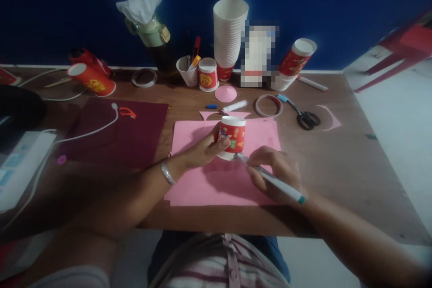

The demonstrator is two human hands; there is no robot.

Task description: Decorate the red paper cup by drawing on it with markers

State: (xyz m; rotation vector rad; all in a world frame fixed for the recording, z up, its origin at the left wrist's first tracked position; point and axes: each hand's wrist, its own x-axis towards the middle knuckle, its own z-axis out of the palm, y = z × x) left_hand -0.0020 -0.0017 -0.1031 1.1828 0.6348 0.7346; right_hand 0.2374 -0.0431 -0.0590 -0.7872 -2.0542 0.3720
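A red printed paper cup (237, 134) is over the pink paper sheets (202, 189), with a white band at its top and a white part at its lower edge. My left hand (209, 146) is closed round the cup's left side, thumb across the front. In my right hand (276, 168) is a white marker (278, 183) with a green end, pinched between thumb and fingers. Its tip meets the lower white part of the cup; whether it presses there I cannot tell. A pink paper cone (226, 93) stands behind.
Behind the sheets lie a tape roll (269, 106), black scissors (305, 119) and a capped white marker (236, 105). A tall stack of paper cups (230, 31) stands near the wall. To the left are a dark red sheet (128, 144), a white cable (91, 134) and a power strip (27, 162).
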